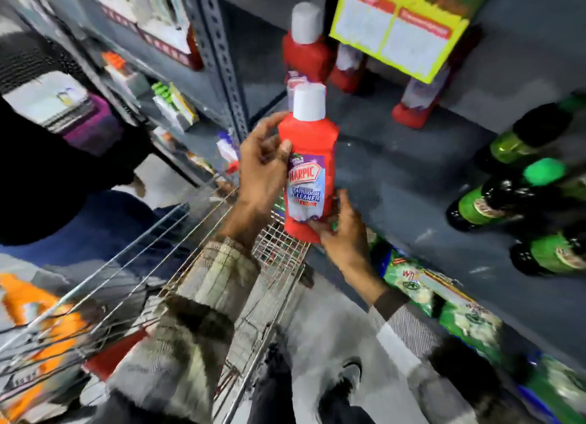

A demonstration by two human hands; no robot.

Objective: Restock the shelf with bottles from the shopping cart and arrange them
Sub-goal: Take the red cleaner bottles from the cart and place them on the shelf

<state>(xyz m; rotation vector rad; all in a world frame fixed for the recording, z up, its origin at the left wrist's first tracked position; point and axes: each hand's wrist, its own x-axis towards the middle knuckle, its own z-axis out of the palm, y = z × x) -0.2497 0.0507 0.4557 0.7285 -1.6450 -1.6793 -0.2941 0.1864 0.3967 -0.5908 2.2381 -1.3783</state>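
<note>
Two grips hold your red, white-capped plastic bottle (309, 170) over the wire cart (276, 255): left grip (263, 166) wraps its shoulder, right grip (342, 233) pinches its base. Hasty placing could topple red bottles (304, 52) on the grey shelf (396, 176).

A yellow-bordered paper sign (396, 33) hides the tops of two red plastic bottles (409, 114) at the back of the grey metal shelf (396, 176). Dark-capped green bottles (551, 255) run off the right edge. The white-capped red cleaner bottle (309, 144) hides part of the fingers of the left hand (263, 170) and the right hand (342, 233).
</note>
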